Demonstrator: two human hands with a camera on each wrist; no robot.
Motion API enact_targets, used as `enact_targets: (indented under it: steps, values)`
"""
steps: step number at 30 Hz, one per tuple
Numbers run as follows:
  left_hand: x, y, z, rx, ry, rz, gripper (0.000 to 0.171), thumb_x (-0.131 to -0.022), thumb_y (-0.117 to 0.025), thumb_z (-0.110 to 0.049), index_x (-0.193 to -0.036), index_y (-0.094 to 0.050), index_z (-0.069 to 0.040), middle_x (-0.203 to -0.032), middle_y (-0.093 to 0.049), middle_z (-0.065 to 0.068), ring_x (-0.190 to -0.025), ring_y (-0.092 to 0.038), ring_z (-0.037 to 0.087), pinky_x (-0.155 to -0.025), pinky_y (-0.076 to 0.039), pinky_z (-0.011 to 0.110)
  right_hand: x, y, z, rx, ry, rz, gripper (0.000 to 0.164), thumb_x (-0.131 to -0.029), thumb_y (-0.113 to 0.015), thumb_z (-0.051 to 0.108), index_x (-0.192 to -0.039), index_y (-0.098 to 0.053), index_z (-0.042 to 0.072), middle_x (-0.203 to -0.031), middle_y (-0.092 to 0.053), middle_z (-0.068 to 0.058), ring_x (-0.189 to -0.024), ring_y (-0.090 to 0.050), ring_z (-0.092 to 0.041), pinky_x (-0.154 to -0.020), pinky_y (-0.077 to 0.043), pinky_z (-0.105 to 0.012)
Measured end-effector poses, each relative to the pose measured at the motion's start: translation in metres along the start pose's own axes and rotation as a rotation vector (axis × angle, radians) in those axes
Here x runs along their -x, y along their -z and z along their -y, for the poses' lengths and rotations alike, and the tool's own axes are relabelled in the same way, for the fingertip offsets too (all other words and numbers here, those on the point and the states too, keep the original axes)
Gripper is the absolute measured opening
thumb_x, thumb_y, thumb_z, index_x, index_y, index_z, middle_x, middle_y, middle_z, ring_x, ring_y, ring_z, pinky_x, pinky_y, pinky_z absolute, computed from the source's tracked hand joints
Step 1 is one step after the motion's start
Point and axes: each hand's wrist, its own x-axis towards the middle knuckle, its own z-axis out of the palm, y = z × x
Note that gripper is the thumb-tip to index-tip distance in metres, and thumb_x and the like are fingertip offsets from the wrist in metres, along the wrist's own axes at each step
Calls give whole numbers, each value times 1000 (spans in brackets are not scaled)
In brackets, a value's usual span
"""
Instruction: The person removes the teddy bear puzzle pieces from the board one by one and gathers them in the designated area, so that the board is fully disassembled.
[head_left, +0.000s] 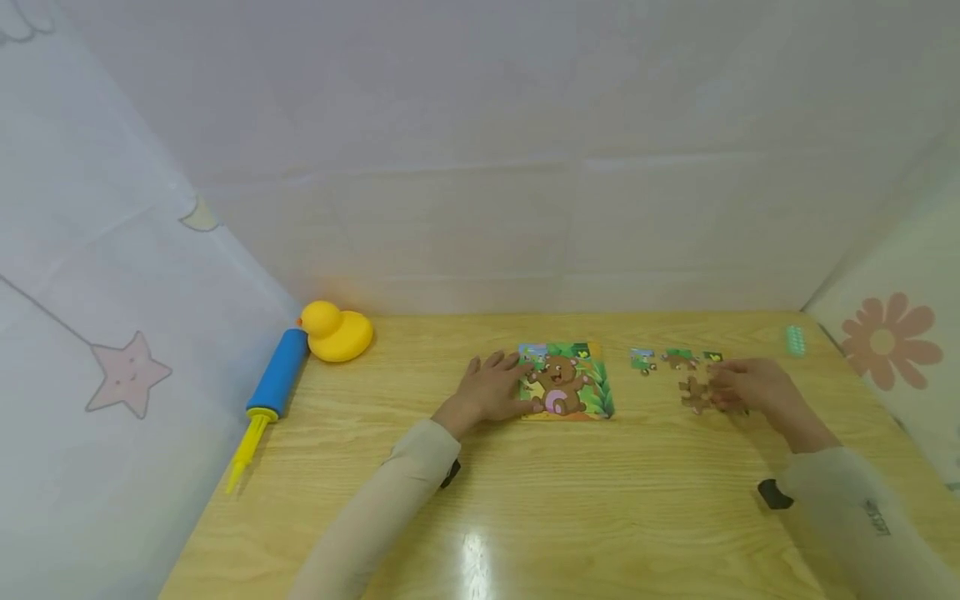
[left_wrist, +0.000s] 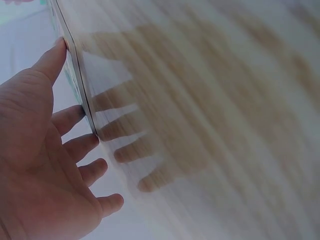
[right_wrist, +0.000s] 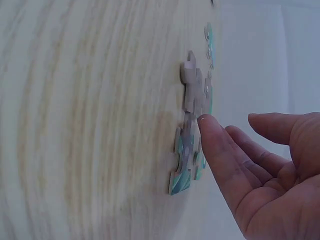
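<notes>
A bear picture puzzle board (head_left: 566, 379) lies flat on the wooden table. My left hand (head_left: 491, 390) rests at its left side, fingers spread; in the left wrist view the thumb and two fingertips meet the board's edge (left_wrist: 81, 75). To the right lie several loose jigsaw pieces: a brown one (head_left: 694, 395), a bear-head one (head_left: 679, 359) and a blue-green one (head_left: 642, 360). My right hand (head_left: 757, 390) hovers over the right-hand pieces. In the right wrist view its index fingertip is right at the pieces (right_wrist: 181, 167), with the thumb apart and nothing pinched.
A yellow rubber duck (head_left: 341, 335) stands at the table's back left, beside a blue and yellow hand pump (head_left: 277, 375). A small pale green item (head_left: 796, 341) lies at the back right. White sheeting (head_left: 465, 233) rises behind the table (head_left: 562, 517) and at both sides.
</notes>
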Motion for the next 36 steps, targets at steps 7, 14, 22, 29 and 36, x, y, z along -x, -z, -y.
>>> enact_targets:
  steps: [7, 14, 22, 29, 36]
  values:
    - [5, 2, 5, 0, 15, -7, 83, -91, -55, -72, -159, -34, -30, -170, -23, 6, -158, -16, 34, -123, -13, 67, -8, -4, 10, 27, 69, -29, 68, -109, -41, 44, -149, -40, -11, -142, -53, -34, -112, -71, -35, -83, -62, -33]
    - [7, 3, 10, 13, 22, -23, 84, -91, -57, -70, -160, -34, -27, -169, -24, 9, -157, -17, 37, -123, -14, 67, -21, -31, 37, 25, 122, 5, 66, -108, -43, 46, -149, -45, -6, -140, -59, -28, -118, -67, -38, -91, -60, -42]
    - [4, 5, 7, 10, 6, -17, 94, -90, -55, -74, -162, -27, -22, -170, -22, 7, -158, -17, 36, -125, -13, 64, -41, -65, 63, -117, 117, 93, 58, -108, -47, 35, -148, -45, -7, -140, -57, -31, -118, -68, -35, -93, -59, -36]
    - [-3, 6, 1, 31, -5, -15, 105, -86, -53, -81, -164, -20, -19, -172, -15, 4, -159, -13, 33, -125, -9, 64, -55, -95, 84, -196, 79, 161, 49, -107, -47, 23, -146, -47, -8, -137, -59, -30, -109, -71, -28, -90, -61, -37]
    - [-6, 7, 0, 20, 5, 6, 99, -86, -57, -78, -163, -22, -27, -172, -17, 2, -158, -17, 33, -123, -10, 68, -59, -123, 104, -139, 77, 186, 45, -107, -47, 20, -140, -54, -10, -122, -67, -27, -96, -72, -22, -85, -62, -35]
